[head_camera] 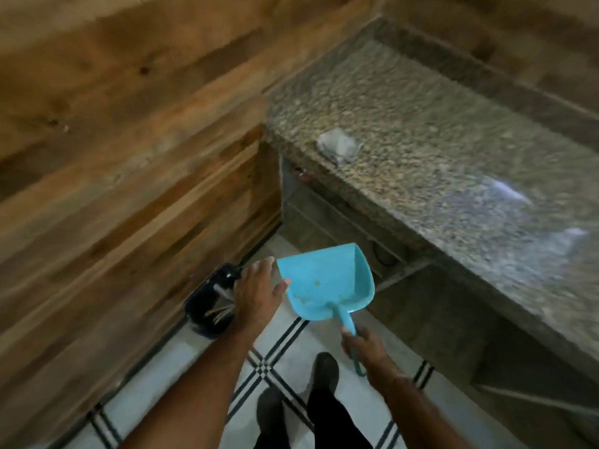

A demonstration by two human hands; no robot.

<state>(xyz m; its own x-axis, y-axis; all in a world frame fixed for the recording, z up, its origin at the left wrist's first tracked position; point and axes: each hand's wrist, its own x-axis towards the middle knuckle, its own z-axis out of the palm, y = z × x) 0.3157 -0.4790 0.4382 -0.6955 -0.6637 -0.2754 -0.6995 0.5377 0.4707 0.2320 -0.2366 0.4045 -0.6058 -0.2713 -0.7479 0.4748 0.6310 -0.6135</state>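
I'm seeing the right grip [366,348] wrapping round the handle of a turquoise dustpan [327,280], holding it in the air over the tiled floor [285,345], pan end pointing away twd the granite tabletop [421,140]. A few crumbs are lying in the pan. The left grip [257,288] is hovering w/ fingers spread & holding nothing, thumb tip just beside the pan's left rim; can't tell if it's touching. Below that grip a dark bin [207,306] is standing on the floor against the wood-plank wall [129,157]. A crumpled whitish wad [338,145] is lying on the tabletop nr its edge.
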